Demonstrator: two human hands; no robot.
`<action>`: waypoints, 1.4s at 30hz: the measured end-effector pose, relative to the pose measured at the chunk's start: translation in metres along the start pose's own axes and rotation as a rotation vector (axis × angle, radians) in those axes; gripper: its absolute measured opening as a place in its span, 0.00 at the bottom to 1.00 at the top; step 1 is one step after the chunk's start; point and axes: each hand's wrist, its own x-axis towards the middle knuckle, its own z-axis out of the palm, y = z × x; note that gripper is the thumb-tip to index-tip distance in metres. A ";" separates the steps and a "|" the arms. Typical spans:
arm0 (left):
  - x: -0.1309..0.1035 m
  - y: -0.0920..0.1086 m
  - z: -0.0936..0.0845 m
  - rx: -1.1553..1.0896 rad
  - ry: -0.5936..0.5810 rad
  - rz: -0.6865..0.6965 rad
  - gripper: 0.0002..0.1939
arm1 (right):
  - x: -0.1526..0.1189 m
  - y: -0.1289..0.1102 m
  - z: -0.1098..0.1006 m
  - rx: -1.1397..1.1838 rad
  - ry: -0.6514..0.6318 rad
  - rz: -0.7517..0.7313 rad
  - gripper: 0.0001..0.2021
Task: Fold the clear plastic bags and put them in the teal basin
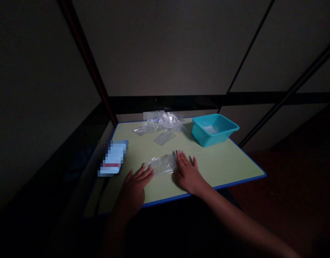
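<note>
A clear plastic bag (pixel 162 164) lies flat on the pale table near its front edge. My left hand (pixel 136 184) rests at the bag's left end, fingers stretched out and fingertips at its edge. At the right end, my right hand (pixel 186 173) lies palm down with its fingers extended, covering part of that side. Neither hand grips anything. Further back on the table is a loose pile of clear plastic bags (pixel 168 120), with one small flat bag (pixel 164 137) at its front.
A turquoise plastic basin (pixel 207 139) stands at the back right, with something clear or whitish inside. A blurred-out phone-like screen (pixel 113 157) is at the left edge. The table (pixel 229 163) has a blue rim; panelled walls rise behind and to the left.
</note>
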 end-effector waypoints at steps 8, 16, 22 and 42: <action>0.000 0.003 -0.003 0.007 -0.020 -0.013 0.42 | 0.003 -0.004 0.001 -0.030 0.035 0.013 0.36; 0.000 0.001 -0.001 0.006 0.002 0.007 0.42 | 0.003 -0.002 -0.004 -0.067 0.043 -0.085 0.35; 0.003 0.003 -0.005 0.027 -0.030 -0.041 0.42 | 0.001 0.000 -0.006 -0.060 -0.008 -0.144 0.37; 0.009 0.043 0.011 0.089 0.174 0.118 0.21 | 0.004 0.002 -0.003 -0.011 -0.018 -0.209 0.37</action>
